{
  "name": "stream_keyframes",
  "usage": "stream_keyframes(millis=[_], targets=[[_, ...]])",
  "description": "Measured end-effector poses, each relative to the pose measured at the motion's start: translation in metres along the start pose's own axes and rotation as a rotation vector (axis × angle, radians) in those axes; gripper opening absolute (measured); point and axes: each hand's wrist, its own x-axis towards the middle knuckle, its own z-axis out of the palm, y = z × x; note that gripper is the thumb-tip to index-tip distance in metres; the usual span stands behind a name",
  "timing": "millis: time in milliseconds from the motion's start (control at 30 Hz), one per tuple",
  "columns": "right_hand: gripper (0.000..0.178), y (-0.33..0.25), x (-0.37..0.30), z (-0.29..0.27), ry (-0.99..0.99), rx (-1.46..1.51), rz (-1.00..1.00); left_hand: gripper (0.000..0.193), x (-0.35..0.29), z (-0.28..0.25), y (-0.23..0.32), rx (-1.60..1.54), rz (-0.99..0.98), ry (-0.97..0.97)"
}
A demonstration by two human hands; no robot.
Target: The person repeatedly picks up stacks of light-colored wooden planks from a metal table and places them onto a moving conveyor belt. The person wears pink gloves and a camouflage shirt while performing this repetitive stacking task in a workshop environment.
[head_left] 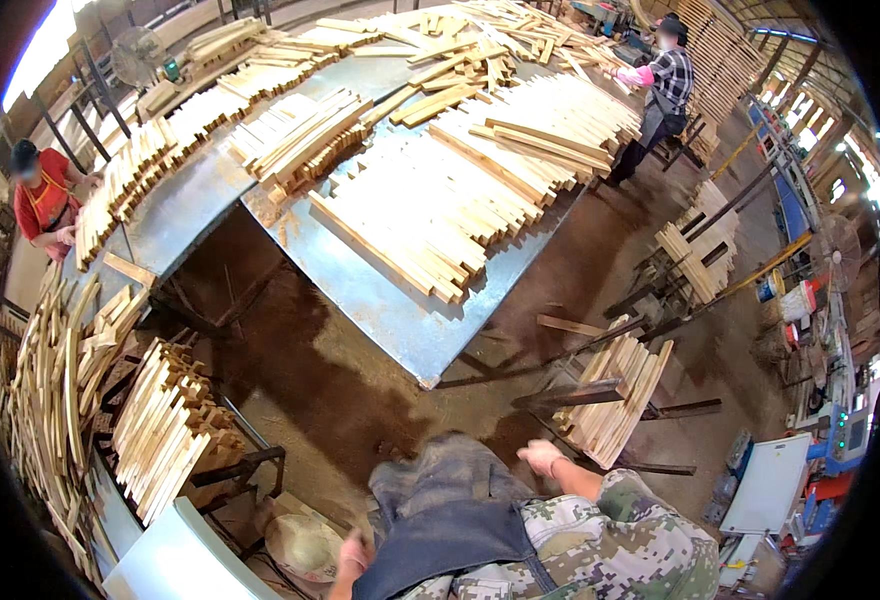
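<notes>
My right hand (540, 457) hangs beside my apron with its fingers curled in and nothing seen in it. It is nearest to a stack of pale wooden strips (615, 395) on a metal rack, with a gap between them. My left hand (353, 553) is low on the other side of the dark apron (460, 535), partly cut off by the lower edge. Its fingers are too hidden to read. A round pale container (305, 545) stands on the floor next to it. Neither hand touches any wood.
Ahead, a blue metal table (400, 325) bears rows of wooden strips (420, 200); its corner points toward me. At the left are a stack of strips (165, 430) and a heap of thin slats (50, 380). A control box (848, 440) stands right. Two co-workers stand by the tables.
</notes>
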Motion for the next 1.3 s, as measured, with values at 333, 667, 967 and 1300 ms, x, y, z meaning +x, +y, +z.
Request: stream_keyframes(millis=[333, 667, 967, 1300], targets=[[0.098, -0.094, 0.137, -0.24, 0.469, 0.838, -0.023, 0.013, 0.022, 0.136, 0.365, 0.015, 0.604, -0.051], [0.098, -0.032, 0.306, -0.46, 0.984, 0.847, 0.012, 0.024, -0.013, 0.334, 0.412, 0.134, 0.502, -0.015], [0.064, 0.04, 0.396, -0.506, 1.087, 1.342, -0.095, 0.077, 0.048, 0.42, 0.494, 0.165, 0.59, 0.383], [0.051, 0.035, 0.355, -0.486, 0.634, 0.57, -0.264, 0.104, 0.008, 0.471, 0.537, 0.166, 0.585, 0.573]])
